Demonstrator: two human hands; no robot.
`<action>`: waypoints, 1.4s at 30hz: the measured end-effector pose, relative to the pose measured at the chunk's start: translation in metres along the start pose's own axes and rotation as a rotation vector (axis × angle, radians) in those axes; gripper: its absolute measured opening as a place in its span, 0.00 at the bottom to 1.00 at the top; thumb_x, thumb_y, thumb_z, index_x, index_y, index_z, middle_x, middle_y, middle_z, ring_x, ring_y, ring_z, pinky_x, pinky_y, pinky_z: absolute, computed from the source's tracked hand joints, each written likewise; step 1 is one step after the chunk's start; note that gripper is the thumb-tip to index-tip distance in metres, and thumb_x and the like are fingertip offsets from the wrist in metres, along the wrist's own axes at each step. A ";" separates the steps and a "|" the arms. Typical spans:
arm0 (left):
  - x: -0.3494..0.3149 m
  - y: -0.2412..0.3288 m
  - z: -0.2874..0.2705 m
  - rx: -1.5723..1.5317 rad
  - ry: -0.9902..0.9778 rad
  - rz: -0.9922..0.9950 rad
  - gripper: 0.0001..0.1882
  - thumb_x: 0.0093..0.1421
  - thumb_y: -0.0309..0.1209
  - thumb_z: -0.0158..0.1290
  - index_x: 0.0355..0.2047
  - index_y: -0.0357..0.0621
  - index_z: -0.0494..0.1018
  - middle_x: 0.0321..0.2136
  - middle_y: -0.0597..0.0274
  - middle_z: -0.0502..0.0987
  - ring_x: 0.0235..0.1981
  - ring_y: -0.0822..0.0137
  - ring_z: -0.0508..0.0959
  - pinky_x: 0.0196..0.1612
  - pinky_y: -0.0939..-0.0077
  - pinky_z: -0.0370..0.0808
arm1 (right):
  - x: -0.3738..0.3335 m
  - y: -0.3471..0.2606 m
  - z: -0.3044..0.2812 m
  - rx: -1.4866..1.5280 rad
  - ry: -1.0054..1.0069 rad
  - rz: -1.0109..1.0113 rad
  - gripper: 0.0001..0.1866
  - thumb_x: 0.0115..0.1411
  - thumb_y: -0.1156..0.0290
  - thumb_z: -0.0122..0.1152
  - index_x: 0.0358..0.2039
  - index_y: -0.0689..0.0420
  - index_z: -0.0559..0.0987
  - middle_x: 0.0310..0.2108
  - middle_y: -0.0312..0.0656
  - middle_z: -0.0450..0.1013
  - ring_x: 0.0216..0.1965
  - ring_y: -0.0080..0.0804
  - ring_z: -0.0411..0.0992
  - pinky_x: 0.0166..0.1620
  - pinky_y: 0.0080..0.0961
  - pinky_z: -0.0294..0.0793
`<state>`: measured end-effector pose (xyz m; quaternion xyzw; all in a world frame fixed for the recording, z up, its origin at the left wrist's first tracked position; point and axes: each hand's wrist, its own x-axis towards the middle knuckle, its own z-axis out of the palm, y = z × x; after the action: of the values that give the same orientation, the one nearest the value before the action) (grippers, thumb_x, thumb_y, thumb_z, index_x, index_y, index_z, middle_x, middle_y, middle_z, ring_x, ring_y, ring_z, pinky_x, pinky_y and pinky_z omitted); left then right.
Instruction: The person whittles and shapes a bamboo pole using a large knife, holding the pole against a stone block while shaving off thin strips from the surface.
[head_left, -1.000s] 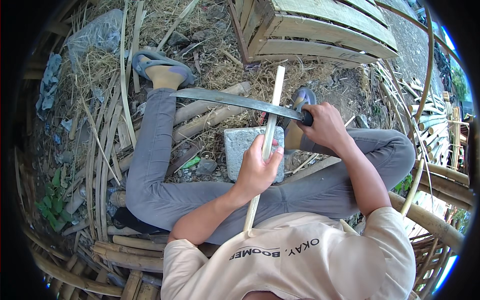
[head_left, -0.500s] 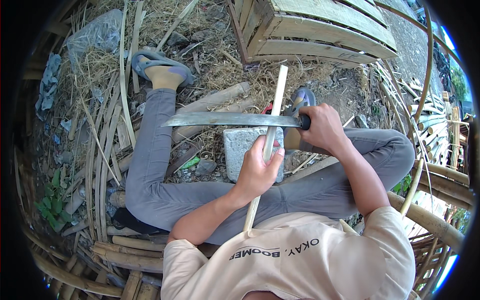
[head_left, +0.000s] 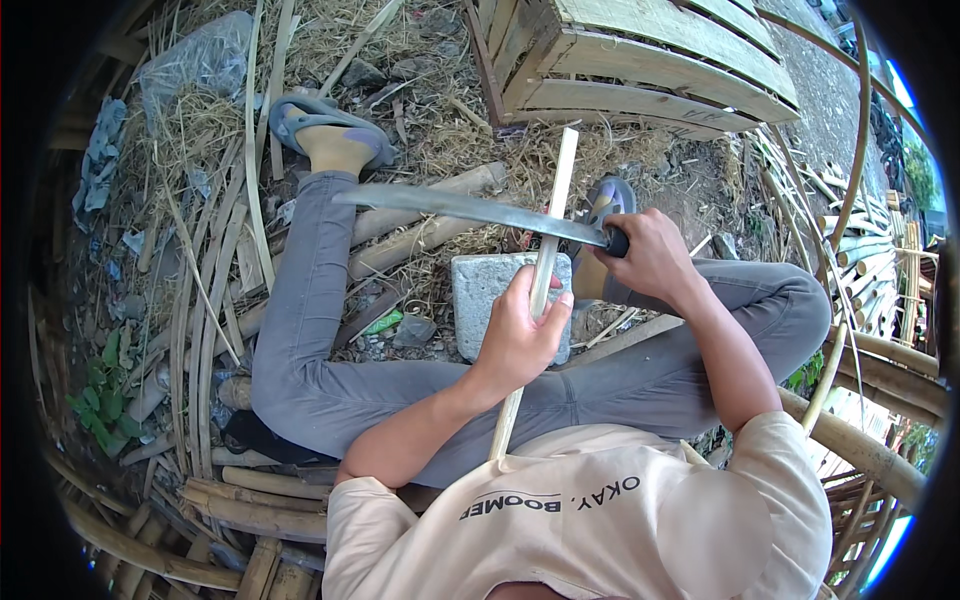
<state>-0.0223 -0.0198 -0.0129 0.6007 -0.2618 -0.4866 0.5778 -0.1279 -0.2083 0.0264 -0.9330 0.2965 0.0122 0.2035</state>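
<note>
My left hand (head_left: 522, 338) is closed around a pale split bamboo strip (head_left: 562, 180). The strip slants upward and away, its lower end against my shirt. In my right hand (head_left: 648, 250) is the dark handle of a machete (head_left: 450, 207). Its long grey blade points left and crosses the strip above my left hand; the outer part of the blade is slightly blurred. Beneath the strip and my left hand stands a grey stone block (head_left: 480, 290), between my legs.
A slatted wooden crate (head_left: 650, 65) stands ahead on the right. Long bamboo strips (head_left: 205, 300) lie to my left, and bamboo poles (head_left: 420, 240) lie past the block. Straw and stones litter the ground. Thick bamboo poles (head_left: 870, 450) are at my right side.
The machete has tilted: its tip is raised farther away while the handle has shifted slightly right. My left hand and the bamboo strip hold nearly the same place.
</note>
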 end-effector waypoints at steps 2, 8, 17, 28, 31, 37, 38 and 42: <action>-0.002 -0.002 0.001 0.039 0.011 0.022 0.10 0.64 0.30 0.54 0.41 0.39 0.67 0.20 0.73 0.67 0.20 0.83 0.63 0.23 0.82 0.61 | -0.003 -0.002 0.005 -0.040 0.015 -0.016 0.14 0.48 0.63 0.68 0.28 0.61 0.83 0.19 0.52 0.74 0.26 0.53 0.75 0.34 0.42 0.74; -0.006 -0.001 0.005 -0.038 -0.038 0.031 0.11 0.65 0.30 0.53 0.43 0.39 0.67 0.20 0.73 0.67 0.21 0.83 0.63 0.23 0.83 0.61 | 0.005 0.006 -0.004 -0.186 0.034 0.096 0.16 0.45 0.65 0.67 0.35 0.56 0.85 0.24 0.54 0.77 0.30 0.53 0.77 0.39 0.43 0.77; -0.001 -0.004 0.004 0.011 -0.010 0.016 0.10 0.65 0.30 0.54 0.42 0.39 0.67 0.20 0.73 0.68 0.21 0.84 0.65 0.22 0.83 0.61 | 0.010 0.017 -0.009 -0.121 0.012 0.243 0.15 0.53 0.60 0.66 0.33 0.59 0.84 0.22 0.54 0.77 0.29 0.53 0.77 0.36 0.44 0.77; 0.001 -0.007 -0.001 -0.007 0.007 -0.013 0.11 0.65 0.30 0.54 0.43 0.37 0.68 0.20 0.73 0.67 0.20 0.83 0.64 0.22 0.82 0.61 | 0.000 -0.002 0.006 -0.083 -0.087 -0.014 0.15 0.49 0.61 0.69 0.33 0.58 0.83 0.21 0.52 0.76 0.28 0.52 0.76 0.35 0.43 0.75; 0.002 -0.008 0.000 -0.006 0.004 -0.023 0.12 0.65 0.31 0.54 0.43 0.37 0.68 0.20 0.73 0.67 0.20 0.83 0.64 0.22 0.82 0.61 | -0.001 -0.002 0.006 -0.076 -0.065 -0.018 0.13 0.49 0.63 0.68 0.31 0.57 0.83 0.20 0.51 0.75 0.27 0.51 0.75 0.35 0.43 0.74; 0.003 -0.010 -0.001 0.012 0.000 -0.036 0.12 0.64 0.31 0.54 0.43 0.37 0.68 0.20 0.72 0.68 0.21 0.83 0.65 0.22 0.82 0.62 | 0.000 0.000 0.006 -0.087 -0.104 -0.005 0.15 0.49 0.60 0.69 0.33 0.58 0.83 0.22 0.52 0.76 0.28 0.51 0.76 0.35 0.43 0.75; 0.003 -0.010 0.000 0.017 0.005 -0.032 0.12 0.64 0.31 0.54 0.42 0.37 0.68 0.20 0.72 0.68 0.21 0.82 0.65 0.23 0.81 0.62 | 0.000 0.001 0.006 -0.110 -0.122 -0.008 0.18 0.49 0.58 0.69 0.36 0.58 0.84 0.23 0.53 0.77 0.29 0.51 0.77 0.36 0.42 0.77; 0.004 -0.011 0.001 0.035 0.004 -0.012 0.12 0.64 0.31 0.54 0.42 0.37 0.68 0.20 0.72 0.68 0.21 0.82 0.65 0.23 0.81 0.63 | 0.000 0.000 0.003 -0.113 -0.132 -0.002 0.18 0.49 0.58 0.69 0.35 0.58 0.84 0.23 0.53 0.77 0.29 0.52 0.77 0.35 0.42 0.77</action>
<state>-0.0242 -0.0211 -0.0246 0.6132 -0.2655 -0.4841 0.5649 -0.1275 -0.2072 0.0234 -0.9406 0.2802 0.0901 0.1695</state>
